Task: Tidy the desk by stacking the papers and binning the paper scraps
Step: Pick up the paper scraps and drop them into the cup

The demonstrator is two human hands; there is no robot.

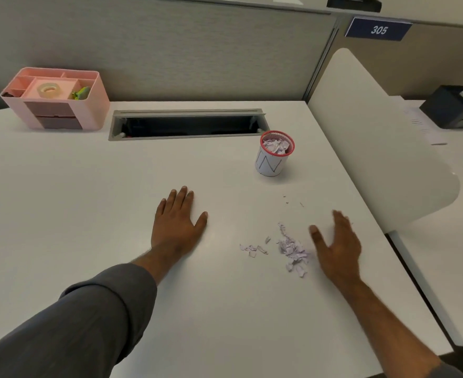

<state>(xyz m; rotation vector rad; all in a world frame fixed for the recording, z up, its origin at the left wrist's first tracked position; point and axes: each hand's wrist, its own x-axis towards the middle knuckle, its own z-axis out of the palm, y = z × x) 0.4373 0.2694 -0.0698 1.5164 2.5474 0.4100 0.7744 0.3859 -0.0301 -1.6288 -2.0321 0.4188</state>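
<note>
Head camera footage is aimed down at a white desk (88, 200), on which both of the person's hands are seen. The left hand (177, 223) is laid palm down on the bare desk surface, its fingers (181, 197) straight and slightly spread, with nothing held. The right hand (336, 246) is turned on edge just right of a small pile of pale lilac paper scraps (293, 248); its fingers (340, 218) are extended and blurred, the thumb is stretched toward the pile, and nothing is gripped. Whether the hand actually touches the scraps cannot be told. A few more scraps (253, 249) are scattered to the left of the pile, between the two hands, and tiny flecks (293, 201) are seen farther up the desk. A small mesh bin (275, 155) with a red rim, wrapped in white paper marked with letters, is stood upright beyond the scraps, well apart from both hands, and is filled near its top with crumpled scraps. A pink desk organizer (57, 98) is placed at the far left against the grey partition, with a tape roll (49, 90) and a green item (81, 93) held in its upper compartments. An open cable tray (186, 124) is set into the desk between the organizer and the bin. A blue sign reading 305 (378, 29) is fixed at the upper right.
</note>
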